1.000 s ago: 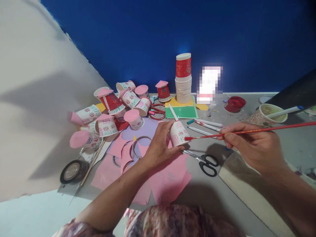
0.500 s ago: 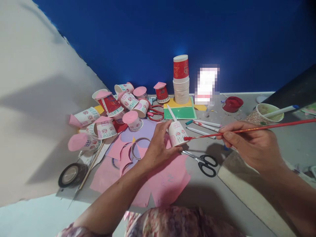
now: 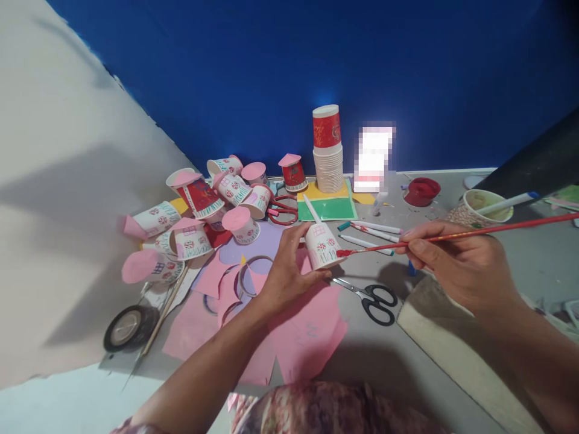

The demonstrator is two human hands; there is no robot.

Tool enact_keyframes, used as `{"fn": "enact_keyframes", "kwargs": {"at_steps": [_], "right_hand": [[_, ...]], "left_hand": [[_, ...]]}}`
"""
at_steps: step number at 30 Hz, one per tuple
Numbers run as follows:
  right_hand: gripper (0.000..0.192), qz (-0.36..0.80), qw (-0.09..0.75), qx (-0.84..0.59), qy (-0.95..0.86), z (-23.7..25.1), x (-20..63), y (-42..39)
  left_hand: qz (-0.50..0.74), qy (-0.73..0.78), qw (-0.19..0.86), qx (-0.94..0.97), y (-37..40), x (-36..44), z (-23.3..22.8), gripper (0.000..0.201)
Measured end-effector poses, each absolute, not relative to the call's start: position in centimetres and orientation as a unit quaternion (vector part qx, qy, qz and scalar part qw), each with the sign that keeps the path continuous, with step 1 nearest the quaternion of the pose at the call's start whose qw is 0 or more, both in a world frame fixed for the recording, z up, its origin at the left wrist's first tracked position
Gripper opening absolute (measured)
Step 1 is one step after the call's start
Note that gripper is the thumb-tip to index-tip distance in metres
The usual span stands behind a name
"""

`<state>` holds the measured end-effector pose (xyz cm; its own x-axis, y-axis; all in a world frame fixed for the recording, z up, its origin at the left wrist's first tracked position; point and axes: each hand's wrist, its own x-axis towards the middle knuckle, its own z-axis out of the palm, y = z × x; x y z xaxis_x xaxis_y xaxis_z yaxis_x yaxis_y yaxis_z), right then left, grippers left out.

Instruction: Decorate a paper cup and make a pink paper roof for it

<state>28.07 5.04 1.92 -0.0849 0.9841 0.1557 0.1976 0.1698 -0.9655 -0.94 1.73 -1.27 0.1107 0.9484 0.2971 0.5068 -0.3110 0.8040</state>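
Note:
My left hand (image 3: 292, 265) is closed round a white paper cup (image 3: 322, 244), which is tilted and upside down. A window, red flowers and green grass are drawn on its side. My right hand (image 3: 456, 262) grips a long red paintbrush (image 3: 446, 237) near its ferrule. The red bristles meet the lower right of the cup, by the rim. Behind the cup a white marker (image 3: 312, 209) leans, its lower end hidden. Black-handled scissors (image 3: 373, 298) lie just right of my left hand, and several markers (image 3: 371, 232) lie beyond the brush.
Decorated cups with pink paper roofs (image 3: 194, 238) crowd the left. A stack of paper cups (image 3: 329, 150) stands at the back beside a lit phone (image 3: 373, 157). Pink paper (image 3: 312, 343), a tape roll (image 3: 129, 328), a red paint pot (image 3: 421, 191), a patterned cup (image 3: 486, 205) and a cloth (image 3: 446, 337) surround the hands.
The view has shifted slightly. Both hands keep their holds, and the brush tip stays by the cup's lower edge with hardly any movement.

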Motion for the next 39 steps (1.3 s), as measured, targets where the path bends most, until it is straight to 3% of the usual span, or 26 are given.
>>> {"fn": "enact_keyframes", "kwargs": {"at_steps": [6,10,13,16,18,24,33,37,39], "right_hand": [[0.008,0.400,0.541,-0.468,-0.573,2.7,28.6,5.6],[0.011,0.228,0.571,-0.535,-0.579,6.0,30.1,6.0],[0.017,0.008,0.499,-0.616,-0.610,9.5,31.6,7.2],[0.026,-0.105,0.358,-0.657,-0.655,11.9,33.0,10.5],[0.026,-0.105,0.255,-0.695,-0.664,12.2,33.5,13.4],[0.032,-0.055,0.149,-0.726,-0.669,9.2,32.9,20.8],[0.036,-0.031,0.104,-0.743,-0.660,6.8,32.4,23.8],[0.045,-0.062,0.121,-0.750,-0.647,8.3,32.2,20.9],[0.041,-0.073,0.137,-0.732,-0.663,8.5,31.4,18.3]], "left_hand": [[0.429,0.532,0.303,0.664,1.8,-1.0,-1.0,0.082],[0.427,0.555,0.316,0.640,1.8,-1.0,-0.6,0.078],[0.428,0.573,0.341,0.610,1.9,-0.9,-0.3,0.077],[0.438,0.563,0.377,0.591,1.8,-0.7,-0.1,0.076],[0.440,0.557,0.393,0.585,1.8,-0.7,-0.1,0.076],[0.435,0.575,0.398,0.568,1.8,-0.9,-0.3,0.076],[0.440,0.560,0.404,0.574,1.8,-1.2,-0.3,0.064],[0.450,0.555,0.367,0.595,1.8,-1.7,-0.6,0.063],[0.457,0.557,0.361,0.592,1.7,-1.8,-1.0,0.067]]}}
